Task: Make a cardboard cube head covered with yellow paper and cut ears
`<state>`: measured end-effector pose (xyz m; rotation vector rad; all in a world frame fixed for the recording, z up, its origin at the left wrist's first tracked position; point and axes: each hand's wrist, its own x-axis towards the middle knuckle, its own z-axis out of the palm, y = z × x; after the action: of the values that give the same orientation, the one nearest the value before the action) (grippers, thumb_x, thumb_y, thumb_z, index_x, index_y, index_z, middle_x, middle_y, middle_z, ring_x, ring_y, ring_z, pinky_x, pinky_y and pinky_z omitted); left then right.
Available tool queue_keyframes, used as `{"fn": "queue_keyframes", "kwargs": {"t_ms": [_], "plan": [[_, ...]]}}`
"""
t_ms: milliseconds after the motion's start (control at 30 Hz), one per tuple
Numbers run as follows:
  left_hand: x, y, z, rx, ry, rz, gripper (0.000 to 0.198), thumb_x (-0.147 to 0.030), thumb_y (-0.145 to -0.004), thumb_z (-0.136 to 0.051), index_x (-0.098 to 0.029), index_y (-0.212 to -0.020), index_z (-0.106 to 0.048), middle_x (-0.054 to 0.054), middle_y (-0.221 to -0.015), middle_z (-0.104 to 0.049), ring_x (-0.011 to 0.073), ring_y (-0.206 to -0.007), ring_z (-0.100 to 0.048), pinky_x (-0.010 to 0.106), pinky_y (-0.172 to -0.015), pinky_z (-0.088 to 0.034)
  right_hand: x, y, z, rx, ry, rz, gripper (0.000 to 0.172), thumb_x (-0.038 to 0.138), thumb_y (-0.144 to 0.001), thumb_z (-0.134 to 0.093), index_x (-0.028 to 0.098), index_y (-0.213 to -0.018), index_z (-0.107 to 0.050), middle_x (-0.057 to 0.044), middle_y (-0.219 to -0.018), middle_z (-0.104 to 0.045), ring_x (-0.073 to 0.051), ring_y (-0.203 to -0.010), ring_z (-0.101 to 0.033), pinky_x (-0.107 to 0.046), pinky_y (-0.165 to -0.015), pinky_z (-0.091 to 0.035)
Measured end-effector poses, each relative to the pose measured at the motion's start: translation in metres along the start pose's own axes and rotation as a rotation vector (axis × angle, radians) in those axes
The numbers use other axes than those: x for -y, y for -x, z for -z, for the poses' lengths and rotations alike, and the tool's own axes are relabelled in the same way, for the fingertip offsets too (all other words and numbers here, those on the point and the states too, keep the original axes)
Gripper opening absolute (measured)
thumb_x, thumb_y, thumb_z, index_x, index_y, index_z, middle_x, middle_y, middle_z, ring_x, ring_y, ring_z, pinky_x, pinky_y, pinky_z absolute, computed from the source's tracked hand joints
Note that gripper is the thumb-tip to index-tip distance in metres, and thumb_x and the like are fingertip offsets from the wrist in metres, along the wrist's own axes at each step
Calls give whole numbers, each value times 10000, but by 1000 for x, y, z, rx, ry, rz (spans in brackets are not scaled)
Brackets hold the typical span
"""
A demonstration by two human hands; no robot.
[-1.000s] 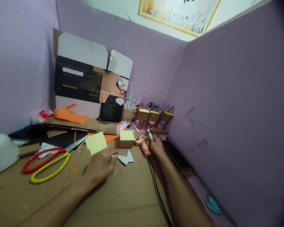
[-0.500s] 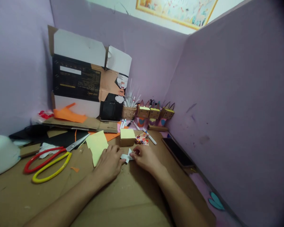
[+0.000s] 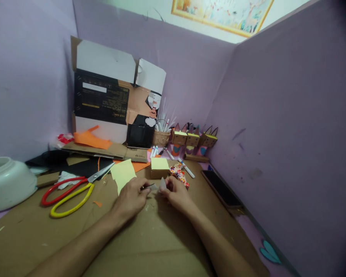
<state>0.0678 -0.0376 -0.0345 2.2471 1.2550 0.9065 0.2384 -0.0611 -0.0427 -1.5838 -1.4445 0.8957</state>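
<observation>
Partly hidden paper (image 3: 162, 185), right hand (image 3: 178, 193) covering, framed picture (image 3: 223, 14) cropped

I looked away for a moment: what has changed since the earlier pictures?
The right hand let go of the marker and moved left, toward the left hand. The two white pieces, lying on the cardboard before, are now pinched, one in each hand. The scissors and small box stayed put.

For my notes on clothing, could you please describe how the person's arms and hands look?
Both forearms are bare to the picture's edge, no sleeve showing. The left hand and right hand are ungloved; no watch, bracelet or ring is visible.
</observation>
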Motion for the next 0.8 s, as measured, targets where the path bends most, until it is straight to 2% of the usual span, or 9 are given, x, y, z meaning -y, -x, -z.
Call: {"fn": "queue_keyframes", "kwargs": {"t_ms": [133, 200, 300, 367, 467, 567, 667, 733, 800], "plan": [[-2, 1, 7, -202, 243, -153, 149, -102, -710, -496, -192, -719, -614, 41, -869, -605, 181, -889, -545, 322, -809, -422, 12, 4, -1, 163, -345, -92, 234, 342, -719, -534, 200, -887, -454, 10, -729, -570, -118, -568, -585, -247, -493, -483], [-4, 3, 9, -248, 314, -225, 192, -71, -702, -477, -189, -694, -628, 61, -955, -585, 187, -963, -534, 336, -861, -417, 19, 8, -1, 238, -453, -110, 291, 386, -696, -566, 191, -889, -469, 1, -749, -573, -112, -585, -602, -248, -520, -506], [-7, 6, 7, -244, 354, -286, 234, -50, -708, -477, -196, -700, -659, 76, -1051, -556, 194, -1016, -520, 344, -866, -427, 24, 13, -3, 367, -622, -141, 358, 448, -674, -620, 179, -877, -500, -7, -746, -585, -102, -556, -605, -237, -509, -515], [-6, 7, 5, -224, 336, -326, 252, -47, -709, -497, -213, -728, -685, 73, -1070, -554, 197, -1022, -514, 344, -856, -434, 25, 16, -4, 428, -756, -158, 386, 428, -645, -688, 174, -885, -524, -3, -756, -598, -92, -534, -605, -222, -492, -517], [-6, 8, 3, -174, 345, -351, 289, -53, -731, -488, -234, -791, -705, 70, -1094, -558, 190, -1049, -503, 338, -880, -427, 23, 16, -5, 399, -854, -155, 385, 340, -604, -763, 164, -865, -543, 9, -735, -610, -86, -516, -604, -203, -469, -517], [-9, 8, 5, -205, 440, -260, 238, -110, -755, -495, -200, -850, -694, 86, -1101, -562, 187, -1041, -519, 328, -894, -419, 22, 15, -5, 312, -864, -147, 377, 297, -579, -788, 155, -817, -533, 21, -675, -605, -87, -506, -596, -198, -458, -518], [-14, 8, 13, -273, 525, -112, 146, -186, -723, -541, -159, -758, -680, 78, -930, -610, 183, -901, -564, 300, -809, -437, 22, 14, -5, 265, -859, -161, 397, 295, -548, -803, 153, -784, -516, 31, -632, -591, -92, -495, -591, -202, -446, -517], [-14, 8, 18, -232, 579, 7, 125, -212, -680, -550, -150, -669, -658, 46, -749, -614, 162, -738, -562, 268, -685, -435, 22, 14, -7, 256, -847, -169, 408, 302, -532, -808, 154, -765, -507, 38, -619, -583, -91, -488, -586, -203, -440, -514], [-12, 9, 21, -147, 639, 97, 143, -212, -633, -502, -150, -550, -600, 6, -545, -536, 128, -555, -482, 239, -536, -374, 21, 14, -8, 242, -814, -163, 414, 316, -524, -804, 157, -761, -504, 43, -621, -581, -90, -485, -584, -210, -444, -515]]}}
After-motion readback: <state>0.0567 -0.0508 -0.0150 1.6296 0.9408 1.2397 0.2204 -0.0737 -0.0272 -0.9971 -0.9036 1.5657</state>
